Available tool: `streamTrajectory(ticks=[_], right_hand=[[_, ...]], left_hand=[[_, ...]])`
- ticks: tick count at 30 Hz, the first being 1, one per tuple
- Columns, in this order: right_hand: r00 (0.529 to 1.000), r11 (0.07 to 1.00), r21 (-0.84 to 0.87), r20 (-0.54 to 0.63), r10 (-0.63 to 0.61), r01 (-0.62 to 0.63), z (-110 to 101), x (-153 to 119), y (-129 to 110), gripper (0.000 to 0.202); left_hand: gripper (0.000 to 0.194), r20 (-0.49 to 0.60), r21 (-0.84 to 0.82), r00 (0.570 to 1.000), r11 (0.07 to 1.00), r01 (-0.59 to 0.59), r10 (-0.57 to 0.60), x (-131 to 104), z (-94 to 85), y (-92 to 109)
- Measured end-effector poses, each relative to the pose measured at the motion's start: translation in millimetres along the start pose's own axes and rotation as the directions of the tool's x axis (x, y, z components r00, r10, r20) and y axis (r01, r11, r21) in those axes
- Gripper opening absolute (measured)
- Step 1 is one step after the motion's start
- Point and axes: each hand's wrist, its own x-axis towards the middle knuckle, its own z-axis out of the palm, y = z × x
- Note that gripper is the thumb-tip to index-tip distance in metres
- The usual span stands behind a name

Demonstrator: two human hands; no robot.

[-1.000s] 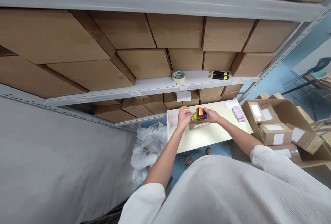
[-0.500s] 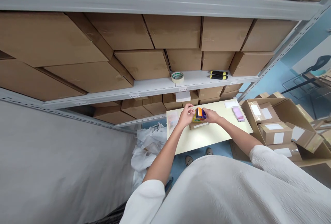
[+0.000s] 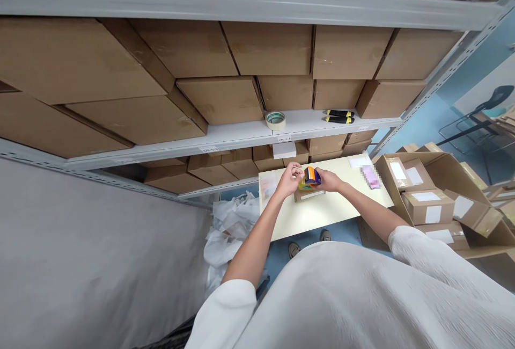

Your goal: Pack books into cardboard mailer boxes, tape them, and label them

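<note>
My right hand (image 3: 328, 180) is wrapped round a purple and orange tape dispenser (image 3: 310, 176) with yellow at its lower left. The dispenser is above a small cardboard box (image 3: 301, 197) that bears a white label; whether the two touch is unclear. Just left of the dispenser, my left hand (image 3: 290, 179) has its fingers bent together near the dispenser's edge. What those fingers hold, if anything, is too small to make out. Box and hands are over a pale yellow table (image 3: 298, 222).
Shelves ahead carry cardboard boxes, a tape roll (image 3: 276, 120) and two black-yellow cutters (image 3: 339, 117). A pink item (image 3: 370, 176) lies at the table's right. Beyond it stands a large carton (image 3: 439, 164) of labelled boxes. White plastic (image 3: 231, 225) is heaped left of the table.
The dispenser has tilted very slightly between my hands. Otherwise both hands and the box are almost where they were.
</note>
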Motion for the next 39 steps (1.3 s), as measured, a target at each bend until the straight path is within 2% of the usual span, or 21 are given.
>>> streamTrajectory(ticks=[4,11,15,20,24,28,34,39], right_hand=[[0.999,0.998,0.057,-0.019,0.038,-0.037,1,-2,1,0.055],[0.994,0.98,0.196,-0.091,0.063,-0.044,-4,-9,6,0.05],[0.989,0.97,0.242,-0.141,0.053,-0.018,-14,-15,5,0.05],[0.994,0.966,0.257,-0.108,0.024,0.004,-20,-30,1,0.051],[0.998,0.943,0.331,-0.063,-0.002,0.023,-8,-45,2,0.057],[0.999,0.946,0.321,-0.03,-0.024,0.032,14,-56,5,0.054],[0.994,0.944,0.326,-0.105,-0.027,0.06,34,-63,14,0.049],[0.989,0.915,0.39,-0.136,-0.054,0.104,43,-74,31,0.053]], left_hand=[[0.034,-0.129,-0.062,0.989,0.996,0.059,-0.067,4,2.3,0],[0.036,-0.206,-0.138,0.973,0.988,0.075,-0.103,4,0.8,7],[0.038,-0.201,-0.119,0.977,0.992,0.047,-0.07,1,0.0,15],[0.043,-0.195,-0.142,0.977,0.988,0.053,-0.081,-15,0.5,22],[0.048,-0.168,-0.165,0.975,0.979,0.119,-0.146,-36,2.2,22],[0.053,-0.122,-0.199,0.97,0.962,0.184,-0.211,-52,5.0,18],[0.053,-0.071,-0.261,0.968,0.941,0.215,-0.241,-56,11.1,17],[0.05,-0.009,-0.219,0.969,0.946,0.24,-0.248,-58,29.8,11]])
